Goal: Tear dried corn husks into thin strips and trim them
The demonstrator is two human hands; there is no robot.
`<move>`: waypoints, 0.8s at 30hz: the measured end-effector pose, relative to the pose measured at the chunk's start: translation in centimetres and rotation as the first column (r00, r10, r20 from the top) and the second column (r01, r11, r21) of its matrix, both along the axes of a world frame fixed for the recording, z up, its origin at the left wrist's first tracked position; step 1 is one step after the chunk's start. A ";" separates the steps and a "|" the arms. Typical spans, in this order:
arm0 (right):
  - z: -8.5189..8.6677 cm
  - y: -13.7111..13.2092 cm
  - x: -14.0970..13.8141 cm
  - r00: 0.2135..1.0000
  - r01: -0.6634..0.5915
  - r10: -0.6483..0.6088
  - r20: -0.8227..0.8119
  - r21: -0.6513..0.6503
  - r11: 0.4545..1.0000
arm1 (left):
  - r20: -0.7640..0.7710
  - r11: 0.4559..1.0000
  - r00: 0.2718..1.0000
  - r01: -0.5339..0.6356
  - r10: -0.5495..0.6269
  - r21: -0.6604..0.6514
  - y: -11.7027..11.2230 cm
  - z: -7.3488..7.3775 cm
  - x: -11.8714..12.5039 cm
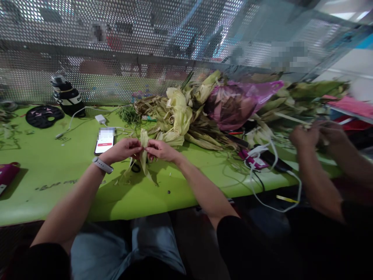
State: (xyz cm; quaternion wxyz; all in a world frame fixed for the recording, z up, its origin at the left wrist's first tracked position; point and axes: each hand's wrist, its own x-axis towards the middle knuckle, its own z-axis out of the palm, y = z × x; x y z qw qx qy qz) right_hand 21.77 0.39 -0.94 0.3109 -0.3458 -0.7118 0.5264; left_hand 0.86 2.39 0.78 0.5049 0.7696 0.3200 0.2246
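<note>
My left hand (126, 149) and my right hand (161, 150) meet over the green table (52, 175), both pinching a pale corn husk leaf (143, 155) that hangs upright between them. The left wrist wears a grey watch (102, 165). A heap of corn husks (177, 116) lies just beyond my hands. A smartphone (104, 141) with a lit screen rests left of my left hand.
A co-worker's two hands (316, 136) work husks at the right. A pink plastic bag (239, 103) lies on the heap. White cables (262, 163), a black bottle (67, 96), a dark round disc (43, 116) and a perforated metal screen (131, 46) behind.
</note>
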 end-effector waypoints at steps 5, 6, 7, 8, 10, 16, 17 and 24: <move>-0.4 0.1 0.1 0.997 0.054 -0.058 0.048 0.080 0.995 | -0.126 0.970 0.986 -0.076 0.107 0.233 -0.5 0.4 0.5; -0.5 0.2 0.1 0.996 0.063 -0.070 0.063 0.102 0.993 | -0.153 0.955 0.979 -0.088 0.136 0.285 -0.6 0.4 0.6; -0.6 0.3 0.1 0.993 0.074 -0.085 0.079 0.130 0.989 | -0.177 0.938 0.970 -0.097 0.163 0.333 -0.7 0.5 0.7; -0.7 0.3 0.1 0.990 0.086 -0.103 0.100 0.164 0.983 | -0.197 0.920 0.962 -0.104 0.190 0.379 -0.8 0.6 0.8; -0.9 0.4 0.0 0.977 0.108 -0.149 0.153 0.246 0.963 | -0.226 0.881 0.944 -0.114 0.240 0.459 -1.0 0.6 1.0; -0.9 0.1 -0.7 0.890 0.194 -0.359 0.281 0.477 0.857 | -0.293 0.789 0.874 -0.149 0.386 0.596 -1.5 -0.2 1.9; -0.9 0.0 -0.9 0.872 0.200 -0.388 0.298 0.507 0.838 | -0.292 0.786 0.871 -0.157 0.396 0.598 -1.4 -0.4 1.9; -1.2 1.0 -0.8 0.769 0.271 -0.537 0.348 0.583 0.766 | -0.099 0.945 0.983 -0.119 0.156 0.306 -1.2 1.0 1.2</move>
